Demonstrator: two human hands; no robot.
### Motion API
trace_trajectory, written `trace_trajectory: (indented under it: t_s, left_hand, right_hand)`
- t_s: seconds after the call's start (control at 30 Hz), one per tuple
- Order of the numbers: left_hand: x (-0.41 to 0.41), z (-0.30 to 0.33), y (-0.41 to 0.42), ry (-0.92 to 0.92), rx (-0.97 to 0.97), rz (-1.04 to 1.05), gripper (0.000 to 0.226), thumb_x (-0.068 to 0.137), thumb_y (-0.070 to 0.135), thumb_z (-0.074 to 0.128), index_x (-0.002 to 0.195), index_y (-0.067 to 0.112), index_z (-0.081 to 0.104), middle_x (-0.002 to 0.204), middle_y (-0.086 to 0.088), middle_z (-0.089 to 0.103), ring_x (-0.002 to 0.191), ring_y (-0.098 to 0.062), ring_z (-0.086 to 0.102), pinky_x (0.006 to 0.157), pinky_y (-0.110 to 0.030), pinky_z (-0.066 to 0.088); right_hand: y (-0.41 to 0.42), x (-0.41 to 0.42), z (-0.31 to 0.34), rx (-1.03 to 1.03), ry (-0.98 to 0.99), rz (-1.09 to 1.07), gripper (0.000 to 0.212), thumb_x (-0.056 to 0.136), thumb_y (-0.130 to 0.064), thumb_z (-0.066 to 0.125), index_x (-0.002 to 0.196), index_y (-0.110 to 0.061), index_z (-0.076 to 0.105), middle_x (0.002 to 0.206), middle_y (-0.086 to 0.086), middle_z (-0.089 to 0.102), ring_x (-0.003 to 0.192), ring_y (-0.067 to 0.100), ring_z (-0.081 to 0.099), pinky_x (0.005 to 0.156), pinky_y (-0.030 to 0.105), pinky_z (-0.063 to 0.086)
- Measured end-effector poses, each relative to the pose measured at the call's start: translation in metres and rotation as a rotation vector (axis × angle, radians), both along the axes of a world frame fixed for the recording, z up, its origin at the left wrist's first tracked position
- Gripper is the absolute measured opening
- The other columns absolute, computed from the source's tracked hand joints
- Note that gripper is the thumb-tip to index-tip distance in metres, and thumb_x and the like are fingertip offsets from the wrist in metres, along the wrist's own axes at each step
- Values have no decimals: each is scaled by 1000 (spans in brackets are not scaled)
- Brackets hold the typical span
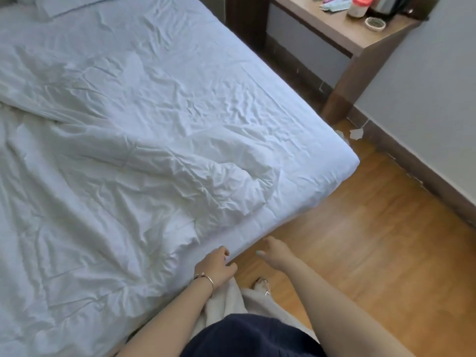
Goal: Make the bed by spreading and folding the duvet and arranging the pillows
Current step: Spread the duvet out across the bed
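Both hands are hovering empty by the mattress edge: left hand loosely curled, right hand spread. The crumpled white cotton duvet is lying bunched short of the corner (grip its hem, pull evenly outward).

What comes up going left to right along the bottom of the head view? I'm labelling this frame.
Duvet → left hand at the bed's edge → right hand over the floor → wooden floor → wall.
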State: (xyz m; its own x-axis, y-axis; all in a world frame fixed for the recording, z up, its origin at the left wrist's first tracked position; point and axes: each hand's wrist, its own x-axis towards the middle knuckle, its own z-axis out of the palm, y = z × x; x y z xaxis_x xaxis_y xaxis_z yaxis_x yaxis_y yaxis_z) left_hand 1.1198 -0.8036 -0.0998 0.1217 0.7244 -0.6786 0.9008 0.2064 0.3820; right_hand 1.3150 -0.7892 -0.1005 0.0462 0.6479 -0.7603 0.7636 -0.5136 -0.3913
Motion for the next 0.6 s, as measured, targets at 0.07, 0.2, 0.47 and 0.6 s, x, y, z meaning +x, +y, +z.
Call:
trace_trajectory:
  t_s: [0.07,0.2,0.47,0.6]
  left_hand:
    - [26,4,19,-36,106,55,48,84,44,55,129,29,45,127,11,50,117,-12,49,88,-29,45]
    - [68,10,75,-69,427,120,53,83,33,62,132,21,49,130,2,50,123,-20,43,100,-32,39]
    - [151,-17,209,-119,481,127,54,87,30,62,138,25,45,137,0,43,139,-23,28,113,-51,18]
    - [144,-32,247,-68,366,574,78,80,43,70,146,31,31,157,-10,11,146,-34,-6,115,-51,11]
  right_hand:
    - [32,24,6,16,28,-59,68,91,-41,59,148,-15,32,148,7,40,129,26,46,100,36,44]
    - [101,60,13,64,36,-39,75,92,-39,60,152,-16,19,149,11,36,131,28,43,101,39,43]
    - [231,103,6,90,54,-89,74,92,-37,61,152,-19,20,147,10,36,126,26,46,96,35,44]
    - [287,112,-1,87,-17,-3,78,92,-39,60,154,-30,13,147,13,30,130,33,39,95,39,43]
